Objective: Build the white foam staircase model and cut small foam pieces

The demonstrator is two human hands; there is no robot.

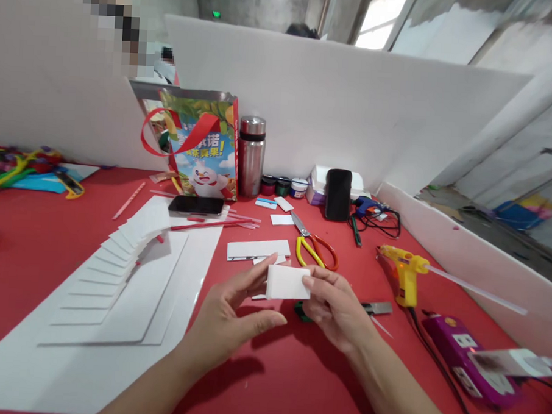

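My right hand (333,301) pinches a small white rectangular piece of foam board (287,283) between thumb and fingers, above the red table. On its other side is my left hand (228,318), its thumb stretched away and its fingers reaching behind the left edge of the piece; whether they touch it I cannot tell. Just beyond lie cut white strips (258,249) and scissors (311,242) with yellow and red handles. A knife-like tool (378,308) is partly hidden under my right hand. To the left, a white stepped staircase model (104,269) stands on white board (12,372).
A yellow hot glue gun (406,275) with its glue stick lies at right, its cord passing a purple power strip (468,353). Behind stand a steel thermos (251,160), a colourful bag (205,149), paint jars (282,186) and a dark phone (338,194). White panels (330,99) border the table.
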